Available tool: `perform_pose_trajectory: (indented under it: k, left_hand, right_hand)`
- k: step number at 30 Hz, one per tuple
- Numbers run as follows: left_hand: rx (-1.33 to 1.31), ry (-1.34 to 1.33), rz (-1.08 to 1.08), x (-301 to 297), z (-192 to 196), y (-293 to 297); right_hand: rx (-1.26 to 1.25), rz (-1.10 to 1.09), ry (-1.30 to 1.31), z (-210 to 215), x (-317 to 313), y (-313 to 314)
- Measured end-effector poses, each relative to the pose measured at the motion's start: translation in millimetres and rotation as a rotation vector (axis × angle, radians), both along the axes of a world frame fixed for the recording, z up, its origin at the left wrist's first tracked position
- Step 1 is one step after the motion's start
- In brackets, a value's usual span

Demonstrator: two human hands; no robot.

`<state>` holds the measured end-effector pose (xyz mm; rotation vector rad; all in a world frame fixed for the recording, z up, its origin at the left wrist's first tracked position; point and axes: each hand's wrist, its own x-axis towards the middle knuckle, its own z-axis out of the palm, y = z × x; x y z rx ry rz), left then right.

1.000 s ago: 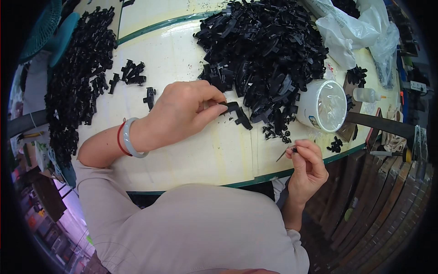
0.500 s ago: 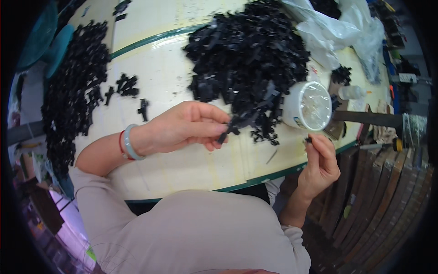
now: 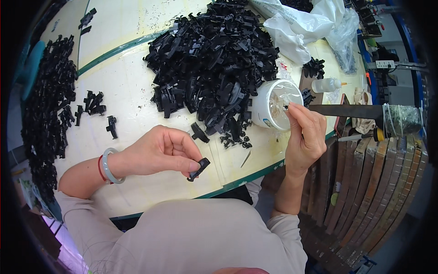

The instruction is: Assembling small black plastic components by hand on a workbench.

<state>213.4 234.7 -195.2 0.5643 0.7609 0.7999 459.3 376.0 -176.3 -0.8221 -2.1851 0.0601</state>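
My left hand [image 3: 169, 150] is closed in a pinch on a small black plastic part [image 3: 198, 169], held over the table near its front edge. My right hand [image 3: 308, 132] is raised at the front right with thumb and fingertips together. Between them is a tiny black piece [image 3: 286, 107], at the mouth of a white tub [image 3: 262, 106]. Clear plastic film lines the tub, and pale contents show dimly inside. Just beyond my left hand lies a loose black plastic part [image 3: 199, 132]. Some tiny black pieces [image 3: 235, 140] are scattered by the tub.
A big heap of black parts [image 3: 214, 64] covers the table's middle, and another pile [image 3: 48, 118] runs down the left. Behind the tub are white plastic bags [image 3: 292, 34] and a small bottle [image 3: 326, 85]. A dark bar [image 3: 346, 110] juts in from the right.
My left hand has drawn back from the heap toward my body, carrying the black part. The right hand has risen to the tub's mouth with its tiny piece. The whole view has shifted.
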Motion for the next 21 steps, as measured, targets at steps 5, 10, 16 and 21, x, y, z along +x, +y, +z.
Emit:
perform_pose_trajectory:
  k: [5,10,16,21]
  left_hand:
    - [0.017,-0.018,-0.005,3.3,-0.6,-1.3]
    - [0.064,-0.058,-0.039,2.9,-8.0,-4.6]
    - [0.045,-0.056,0.063,11.2,-9.0,-2.7]
    - [-0.009,-0.096,0.083,11.8,-10.4,2.4]
  right_hand:
    - [0.031,0.013,-0.114,6.4,-1.7,1.6]
    - [-0.171,0.021,0.012,12.7,-2.2,-9.0]
    - [-0.654,0.173,0.484,8.1,-8.4,-40.9]
    - [-0.926,0.200,0.556,1.8,-16.9,-64.8]
